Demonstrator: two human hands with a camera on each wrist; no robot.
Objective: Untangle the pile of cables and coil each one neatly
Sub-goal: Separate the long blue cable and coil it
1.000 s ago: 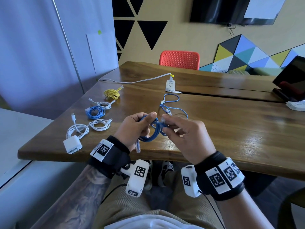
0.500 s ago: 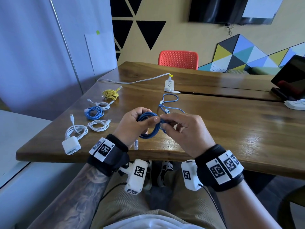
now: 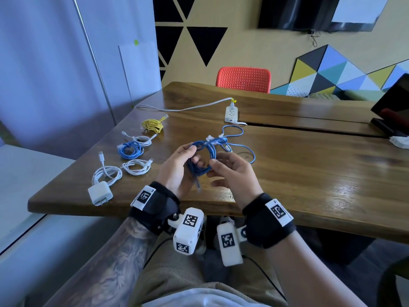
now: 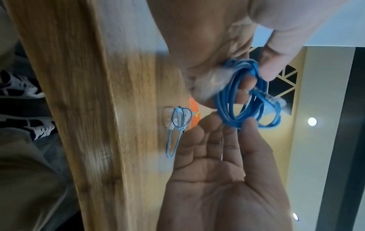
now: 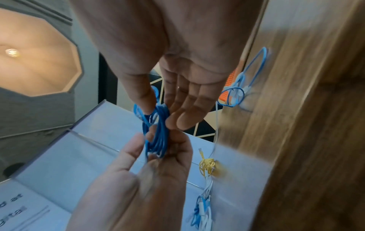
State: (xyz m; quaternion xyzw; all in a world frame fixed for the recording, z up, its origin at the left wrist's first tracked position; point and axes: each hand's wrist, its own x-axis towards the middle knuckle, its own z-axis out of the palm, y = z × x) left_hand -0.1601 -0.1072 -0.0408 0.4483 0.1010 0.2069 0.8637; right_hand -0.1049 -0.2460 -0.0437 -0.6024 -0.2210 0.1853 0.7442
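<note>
A dark blue cable (image 3: 207,159), wound into a coil, is held upright above the table's near edge. My left hand (image 3: 194,155) grips the coil's upper left between thumb and fingers (image 4: 274,65). My right hand (image 3: 213,161) pinches its lower right side with the thumb against fairly straight fingers (image 5: 177,115). One clear plug (image 3: 198,187) dangles below the coil, another (image 4: 274,100) sticks out at its top. A loose light-blue cable (image 3: 240,140) lies on the wooden table (image 3: 309,173) just beyond the hands.
Several coiled cables lie at the left: yellow (image 3: 152,125), white (image 3: 142,140), blue (image 3: 130,150), white (image 3: 137,166), and white with a charger brick (image 3: 100,193). A white power strip (image 3: 231,111) sits farther back, a red chair (image 3: 243,79) behind it, a dark screen (image 3: 396,107) at the far right.
Both hands have raised the blue coil and turned it more upright. My right hand slid from the coil's top to its lower right side and its fingers have straightened out.
</note>
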